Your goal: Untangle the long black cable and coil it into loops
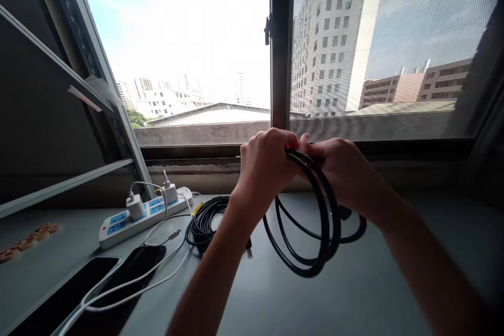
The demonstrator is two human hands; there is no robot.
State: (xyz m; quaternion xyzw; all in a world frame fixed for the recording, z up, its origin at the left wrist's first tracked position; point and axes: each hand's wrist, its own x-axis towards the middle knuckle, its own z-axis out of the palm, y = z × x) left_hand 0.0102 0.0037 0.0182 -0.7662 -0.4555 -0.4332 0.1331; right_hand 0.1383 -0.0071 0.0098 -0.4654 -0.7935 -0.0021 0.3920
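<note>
A thick black cable (323, 220) hangs in loose loops from both hands, in front of the window and above the grey tabletop. My left hand (268, 160) is closed around the top of the loops, its back toward me. Close against it, my right hand (334, 165) is also closed on the cable, with the fingertips partly hidden behind the loops. Below the right wrist, a dark end piece (345, 213) of the cable shows. Left of my left forearm, a second coiled black cable (205, 223) lies on the table, with a metal-tipped plug (249, 248) beside the forearm.
A white power strip (147, 215) with two plugged-in chargers sits at the left. White charging cables (137, 279) run across two dark flat phone-like devices (114, 283). A metal shelf frame (114, 84) stands at the left, and the window sill (197, 168) bounds the table (275, 304).
</note>
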